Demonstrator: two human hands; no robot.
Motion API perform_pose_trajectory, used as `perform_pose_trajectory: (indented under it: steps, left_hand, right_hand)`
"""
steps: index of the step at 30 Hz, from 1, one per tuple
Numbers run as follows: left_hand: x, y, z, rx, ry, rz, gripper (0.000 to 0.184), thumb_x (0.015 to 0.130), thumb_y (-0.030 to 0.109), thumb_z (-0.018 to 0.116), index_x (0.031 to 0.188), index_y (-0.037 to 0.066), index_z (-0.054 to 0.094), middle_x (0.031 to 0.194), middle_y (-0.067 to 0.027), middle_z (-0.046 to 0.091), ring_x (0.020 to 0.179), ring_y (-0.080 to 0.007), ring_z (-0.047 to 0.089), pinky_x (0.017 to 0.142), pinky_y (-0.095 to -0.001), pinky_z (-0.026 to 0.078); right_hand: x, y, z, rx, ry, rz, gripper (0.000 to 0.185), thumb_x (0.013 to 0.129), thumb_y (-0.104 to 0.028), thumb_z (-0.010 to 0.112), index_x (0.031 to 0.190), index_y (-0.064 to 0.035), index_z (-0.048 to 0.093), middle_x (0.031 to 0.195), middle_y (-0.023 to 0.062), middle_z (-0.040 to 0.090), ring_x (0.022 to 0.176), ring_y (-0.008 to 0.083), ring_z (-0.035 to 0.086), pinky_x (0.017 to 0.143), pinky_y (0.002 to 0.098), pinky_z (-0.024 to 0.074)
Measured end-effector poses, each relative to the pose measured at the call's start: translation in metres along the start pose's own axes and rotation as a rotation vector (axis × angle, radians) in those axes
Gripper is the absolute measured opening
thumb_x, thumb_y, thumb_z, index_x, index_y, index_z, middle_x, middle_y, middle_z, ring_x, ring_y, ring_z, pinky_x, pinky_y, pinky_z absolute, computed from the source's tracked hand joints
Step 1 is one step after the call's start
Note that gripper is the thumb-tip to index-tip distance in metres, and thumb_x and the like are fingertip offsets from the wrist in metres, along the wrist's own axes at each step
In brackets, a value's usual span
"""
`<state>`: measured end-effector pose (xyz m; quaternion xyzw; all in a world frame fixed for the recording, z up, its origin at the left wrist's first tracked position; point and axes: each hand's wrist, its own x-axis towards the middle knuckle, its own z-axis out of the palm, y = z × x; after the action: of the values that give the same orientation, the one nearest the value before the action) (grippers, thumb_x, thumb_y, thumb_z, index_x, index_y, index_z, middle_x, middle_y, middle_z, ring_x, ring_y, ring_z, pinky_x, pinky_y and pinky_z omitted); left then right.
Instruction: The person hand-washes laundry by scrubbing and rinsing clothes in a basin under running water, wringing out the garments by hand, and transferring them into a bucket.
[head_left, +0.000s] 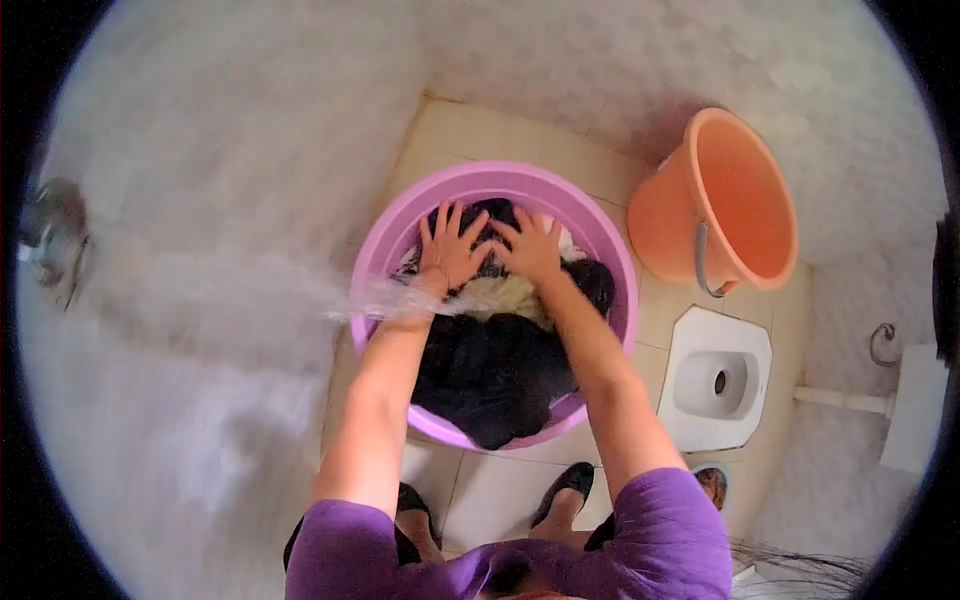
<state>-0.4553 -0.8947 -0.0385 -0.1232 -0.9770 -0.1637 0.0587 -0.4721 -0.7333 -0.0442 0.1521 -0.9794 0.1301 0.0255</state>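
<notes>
A round purple tub (622,300) stands on the tiled floor, full of dark and light clothes (490,365). My left hand (455,250) lies spread on the dark cloth in the upper part of the tub. Beside it, my right hand (528,245) rests on the clothes with its fingers apart. The two hands are close together, and neither grips anything. A stream of water (390,298) comes from the left and crosses my left wrist into the tub.
An orange bucket (655,220) with a grey handle stands right of the tub. Below it, a white squat toilet (720,435) is set in the floor. A metal tap (55,235) is on the left wall. My feet are below the tub.
</notes>
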Motion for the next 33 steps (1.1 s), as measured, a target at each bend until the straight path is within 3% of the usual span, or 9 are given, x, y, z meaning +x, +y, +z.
perform_pose_trajectory:
  steps: [6,15,17,18,23,25,27,29,33]
  left_hand:
    - [-0.056,0.014,0.014,-0.218,-0.303,-0.221,0.058,0.074,0.036,0.056,0.127,0.025,0.034,0.133,-0.0207,0.019,0.118,-0.0423,0.022,0.095,-0.0495,0.025]
    - [-0.045,-0.017,0.058,-0.164,-0.315,-0.381,0.038,0.072,0.028,0.056,0.105,0.010,0.052,0.113,-0.0234,0.039,0.101,-0.0404,0.038,0.083,-0.0468,0.034]
    - [-0.058,-0.053,0.105,-0.175,-0.432,-0.205,0.040,0.072,0.032,0.054,0.106,0.009,0.052,0.104,-0.0223,0.047,0.094,-0.0370,0.044,0.079,-0.0468,0.036]
    - [-0.034,-0.030,0.059,-0.221,-0.269,-0.231,0.041,0.077,0.031,0.050,0.108,0.005,0.051,0.099,-0.0199,0.053,0.092,-0.0359,0.048,0.082,-0.0451,0.037]
    - [0.021,-0.077,0.119,-0.185,-0.281,-0.149,0.035,0.077,0.030,0.048,0.102,0.007,0.054,0.105,-0.0165,0.053,0.094,-0.0336,0.050,0.083,-0.0423,0.039]
    - [0.020,-0.054,0.070,-0.155,-0.259,-0.112,0.034,0.077,0.030,0.048,0.101,0.008,0.055,0.106,-0.0157,0.053,0.095,-0.0330,0.051,0.083,-0.0416,0.039]
    - [0.022,0.005,-0.008,-0.141,-0.360,-0.643,0.036,0.079,0.032,0.045,0.106,0.008,0.051,0.107,-0.0157,0.052,0.097,-0.0332,0.050,0.084,-0.0416,0.038]
    - [-0.001,0.012,-0.027,-0.225,-0.279,-0.661,0.035,0.081,0.032,0.042,0.106,0.008,0.051,0.111,-0.0160,0.050,0.099,-0.0337,0.049,0.086,-0.0414,0.038]
    - [-0.067,-0.036,-0.039,-0.548,-0.048,-0.536,0.039,0.088,0.032,0.034,0.112,0.004,0.047,0.115,-0.0189,0.046,0.104,-0.0352,0.046,0.088,-0.0439,0.035]
  right_hand:
    - [-0.066,-0.015,-0.005,0.059,0.140,-0.016,0.039,0.071,-0.041,0.052,0.105,-0.0221,0.057,0.117,0.0171,0.043,0.110,0.0318,0.038,0.090,0.0583,0.0191]
    - [-0.043,-0.009,0.033,0.150,0.176,-0.016,0.031,0.061,-0.040,0.058,0.082,-0.0171,0.060,0.088,0.0092,0.053,0.083,0.0273,0.049,0.073,0.0433,0.0301]
    - [-0.029,-0.003,0.041,0.223,-0.082,-0.008,0.038,0.064,-0.047,0.053,0.086,-0.0161,0.060,0.084,0.0117,0.056,0.077,0.0273,0.052,0.072,0.0474,0.0323]
    - [-0.014,-0.004,0.032,0.140,-0.210,0.001,0.044,0.067,-0.048,0.050,0.094,-0.0148,0.059,0.086,0.0150,0.057,0.080,0.0293,0.053,0.078,0.0495,0.0327]
    - [0.012,0.016,0.090,0.493,-0.240,-0.124,0.039,0.069,-0.042,0.049,0.089,-0.0117,0.064,0.099,0.0129,0.057,0.086,0.0297,0.054,0.083,0.0412,0.0378]
    - [0.048,0.000,0.073,0.400,-0.162,-0.196,0.040,0.071,-0.043,0.047,0.090,-0.0114,0.063,0.100,0.0125,0.057,0.087,0.0292,0.054,0.083,0.0400,0.0379]
    - [0.046,-0.012,0.029,0.278,-0.087,-0.242,0.042,0.072,-0.043,0.046,0.092,-0.0111,0.063,0.101,0.0122,0.057,0.088,0.0287,0.054,0.084,0.0388,0.0379]
    - [0.039,-0.028,-0.023,0.123,-0.394,-0.035,0.047,0.077,-0.043,0.036,0.095,-0.0058,0.060,0.098,0.0170,0.058,0.093,0.0287,0.054,0.087,0.0436,0.0341]
    - [-0.019,-0.060,-0.055,0.227,-0.216,-0.180,0.043,0.072,-0.044,0.044,0.078,-0.0045,0.061,0.075,0.0175,0.059,0.075,0.0305,0.055,0.071,0.0437,0.0355]
